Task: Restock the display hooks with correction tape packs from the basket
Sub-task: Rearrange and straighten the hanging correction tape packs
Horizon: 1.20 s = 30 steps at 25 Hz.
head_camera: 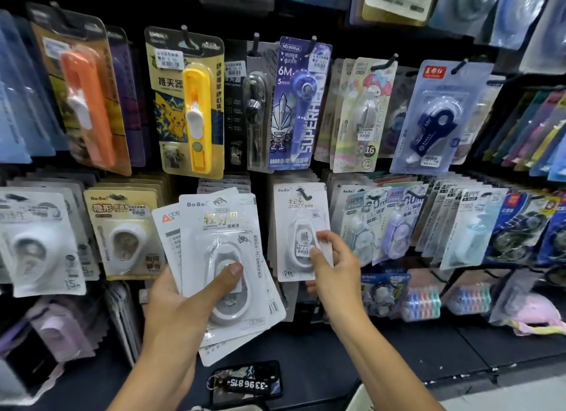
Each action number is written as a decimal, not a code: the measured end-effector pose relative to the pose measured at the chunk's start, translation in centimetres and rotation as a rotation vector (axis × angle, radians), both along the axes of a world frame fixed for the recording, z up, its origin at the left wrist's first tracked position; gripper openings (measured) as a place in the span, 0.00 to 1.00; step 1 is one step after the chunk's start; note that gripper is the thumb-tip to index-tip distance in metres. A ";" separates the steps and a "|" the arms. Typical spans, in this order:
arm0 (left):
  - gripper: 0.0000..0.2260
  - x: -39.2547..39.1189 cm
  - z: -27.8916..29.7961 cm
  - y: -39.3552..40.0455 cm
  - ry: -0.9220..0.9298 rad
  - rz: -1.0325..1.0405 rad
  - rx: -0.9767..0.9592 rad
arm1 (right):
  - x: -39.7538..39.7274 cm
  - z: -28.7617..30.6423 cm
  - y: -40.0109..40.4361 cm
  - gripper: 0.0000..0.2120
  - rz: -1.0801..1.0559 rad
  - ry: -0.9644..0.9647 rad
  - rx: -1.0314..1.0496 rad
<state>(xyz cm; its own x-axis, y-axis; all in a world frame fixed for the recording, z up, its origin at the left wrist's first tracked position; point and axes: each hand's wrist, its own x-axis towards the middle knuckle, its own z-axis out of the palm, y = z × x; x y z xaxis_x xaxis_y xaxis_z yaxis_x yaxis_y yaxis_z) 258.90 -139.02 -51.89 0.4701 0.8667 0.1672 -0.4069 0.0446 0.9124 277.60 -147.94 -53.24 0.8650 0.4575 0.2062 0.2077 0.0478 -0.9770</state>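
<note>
The left hand (183,300) grips a fanned stack of correction tape packs (226,257), thumb pressed flat across the clear blister of the front one, fingers curled behind. At least three cards show in the fan; the exact count is hidden by overlap. They are white glossy cards with rounded corners, each front bearing an oval plastic bubble over a white dispenser.

The right hand (332,263) pinches the lower right edge of a hanging pack (301,233), thumb on the blister front and fingers curled behind the card. That pack is the same white type, and its slot sits on a black hook (303,192) just right of the held stack.

Left of the stack hang a cream pack (125,236) with gold lettering and a grey-white pack (39,242), both with rounded bubbles. To the right, rows of overlapping tape packs (435,226) in pale blue, lilac and dark blue fill the same level.

On the upper row, farther up the black display wall, a yellow clip pusher (196,116), an orange one (85,104), a purple pen-shaped tape (301,104) and a navy dispenser (435,119) hang in stiff clear-fronted cards.

Near the bottom edge, a dark phone (248,383) lies flat on the dark shelf, with a numbered key tag (246,385) on top.
</note>
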 end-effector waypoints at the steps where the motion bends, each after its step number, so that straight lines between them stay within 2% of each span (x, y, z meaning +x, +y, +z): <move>1: 0.28 0.0 0.1 0.0 0.003 -0.005 0.010 | 0.3 -0.3 0.3 0.14 0.028 -0.006 0.005; 5: 0.29 0.2 0.2 -0.2 0.028 -0.010 0.012 | 1.1 -1.5 -0.8 0.09 0.146 -0.063 0.041; 7: 0.28 0.4 0.1 -0.3 0.044 -0.019 0.011 | 3.0 -1.1 -1.5 0.07 -0.005 -0.135 0.034; 8: 0.27 0.6 0.0 -0.4 0.047 -0.021 0.012 | 4.5 -0.6 -1.8 0.08 -0.112 -0.123 0.039; 10: 0.24 1.2 -0.1 -0.5 0.049 -0.027 0.017 | 7.5 0.7 -2.6 0.18 -0.233 -0.040 -0.016; 14: 0.22 2.2 -0.1 -0.5 0.054 -0.064 0.040 | 11.4 0.3 -3.4 0.47 -0.158 -0.011 -0.230; 17: 0.24 2.7 -0.1 -0.3 0.077 -0.072 0.059 | 11.9 -1.0 -3.6 0.55 -0.093 0.028 -0.241; 18: 0.26 2.8 -0.1 -0.3 0.088 -0.076 0.069 | 11.7 -1.4 -3.6 0.53 -0.076 0.024 -0.242; 19: 0.27 2.8 -0.1 -0.4 0.098 -0.084 0.074 | 11.7 -1.9 -3.6 0.46 -0.074 0.002 -0.233; 21: 0.26 3.0 -0.1 -0.7 0.101 -0.092 0.062 | 11.5 -2.5 -4.0 0.22 -0.094 -0.017 -0.118; 22: 0.24 3.1 0.0 -0.8 0.094 -0.090 0.051 | 11.2 -2.6 -4.5 0.13 -0.070 0.005 -0.033; 23: 0.22 3.1 0.0 -0.9 0.085 -0.087 0.040 | 11.0 -2.7 -5.1 0.09 -0.029 0.015 0.034; 25: 0.20 3.3 0.2 -1.1 0.083 -0.092 0.036 | 10.4 -2.5 -7.0 0.06 0.039 0.005 0.140; 27: 0.19 3.6 0.3 -1.5 0.092 -0.102 0.051 | 10.3 -1.6 -9.2 0.08 0.051 0.032 0.275; 29: 0.19 4.3 0.2 -2.1 0.087 -0.120 0.045 | 11.4 -0.1 -11.3 0.07 -0.051 0.106 0.363; 30: 0.19 4.6 0.1 -2.4 0.087 -0.129 0.039 | 12.1 0.8 -12.4 0.06 -0.131 0.140 0.330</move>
